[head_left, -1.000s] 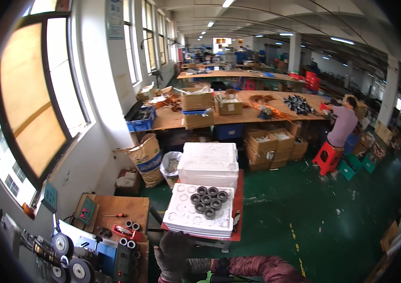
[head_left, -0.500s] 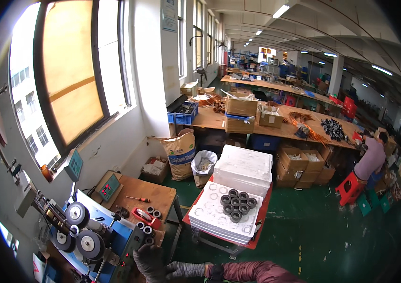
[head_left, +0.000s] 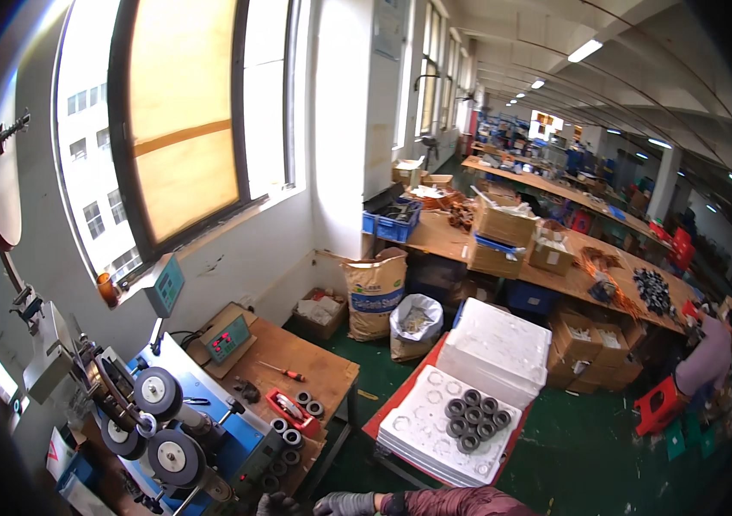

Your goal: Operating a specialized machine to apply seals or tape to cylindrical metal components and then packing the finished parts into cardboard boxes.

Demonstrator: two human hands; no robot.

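Observation:
At the lower edge, my left hand [head_left: 278,505] in a dark grey glove shows only in part, close to several black rings [head_left: 278,467] at the workbench corner. To its right is my right hand [head_left: 344,504], in a grey glove below a maroon sleeve. A small gap separates the two hands. Their fingers are mostly cut off by the frame edge, so I cannot make out whether they hold anything. On the left stands a blue machine [head_left: 250,443] with dark wheels [head_left: 175,457]. More black rings [head_left: 472,418] sit grouped on a white foam tray stack [head_left: 418,434].
The wooden workbench [head_left: 323,370] carries a screwdriver [head_left: 284,371], a red holder [head_left: 289,411] and a control box [head_left: 227,340]. Beyond stand a white foam box [head_left: 504,344], a paper sack [head_left: 375,297] and a white bag [head_left: 416,322]. A person [head_left: 706,357] sits at the far right.
The view has turned left, so the scene sits further right. My hands, together before, are now slightly apart and lower in the picture.

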